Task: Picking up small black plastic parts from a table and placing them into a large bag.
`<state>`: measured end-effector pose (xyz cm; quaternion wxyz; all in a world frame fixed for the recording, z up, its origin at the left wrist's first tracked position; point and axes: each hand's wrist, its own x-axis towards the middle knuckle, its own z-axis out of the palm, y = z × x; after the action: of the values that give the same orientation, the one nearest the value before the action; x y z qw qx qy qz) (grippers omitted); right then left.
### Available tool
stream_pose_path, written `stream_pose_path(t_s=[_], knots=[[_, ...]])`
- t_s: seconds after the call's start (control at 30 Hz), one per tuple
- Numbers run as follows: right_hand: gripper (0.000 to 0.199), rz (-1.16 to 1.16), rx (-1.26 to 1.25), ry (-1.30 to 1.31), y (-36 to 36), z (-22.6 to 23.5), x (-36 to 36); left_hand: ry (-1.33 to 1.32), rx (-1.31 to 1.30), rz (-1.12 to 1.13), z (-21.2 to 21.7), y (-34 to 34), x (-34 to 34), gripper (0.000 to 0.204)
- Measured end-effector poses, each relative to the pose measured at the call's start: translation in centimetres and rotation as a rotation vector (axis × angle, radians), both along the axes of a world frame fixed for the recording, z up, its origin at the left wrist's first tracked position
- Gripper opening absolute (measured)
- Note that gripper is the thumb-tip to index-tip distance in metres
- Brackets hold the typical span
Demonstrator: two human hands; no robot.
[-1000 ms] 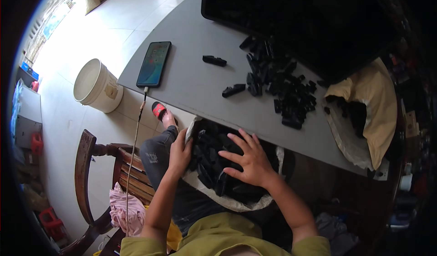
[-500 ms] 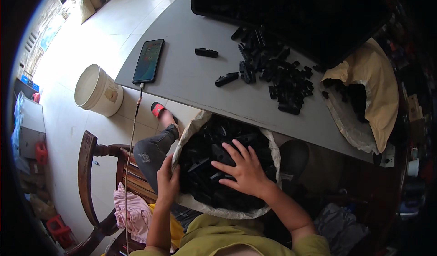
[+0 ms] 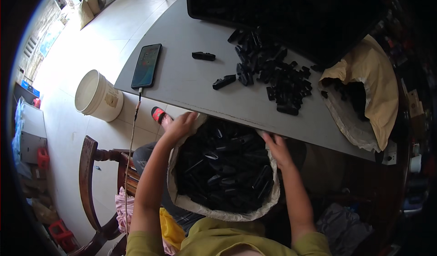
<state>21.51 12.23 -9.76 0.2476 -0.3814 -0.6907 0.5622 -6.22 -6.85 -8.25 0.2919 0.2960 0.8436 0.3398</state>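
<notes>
An off-white sack, its rim rolled down, stands between my legs at the table's front edge. Small black plastic parts fill it, several with shiny faces. My left hand grips the far left of the rim, close to the table edge. At the far right of the rim, my right hand holds the sack's edge with the thumb side toward the opening. Parts of the fingers of both hands are hidden by the rim. A loose pile of similar black parts lies on the table beyond.
On the grey table lie a phone with a cable, a single black part and a large black tray-like object. A tan sack lies open at right. Left are a white bucket and wooden chair.
My right hand has left the black parts and moved to the sack's right rim. My left hand has slid forward along the rim toward the table.
</notes>
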Motion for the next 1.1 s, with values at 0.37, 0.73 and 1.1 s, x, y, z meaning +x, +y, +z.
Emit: stream_pose_path(t_s=[0.37,0.73,1.1], knots=[[0.021,0.132,0.373,-0.138,-1.2,7.1,2.5,0.436,0.152,-0.032,5.5,-1.8,5.4,0.016],[0.012,-0.055,0.724,-0.165,3.4,10.4,1.4,0.564,0.175,-0.089,11.7,2.6,1.9,0.009],[0.015,-0.112,0.723,-0.077,6.6,10.3,-1.3,0.572,0.573,-0.422,9.3,14.0,10.1,0.029]])
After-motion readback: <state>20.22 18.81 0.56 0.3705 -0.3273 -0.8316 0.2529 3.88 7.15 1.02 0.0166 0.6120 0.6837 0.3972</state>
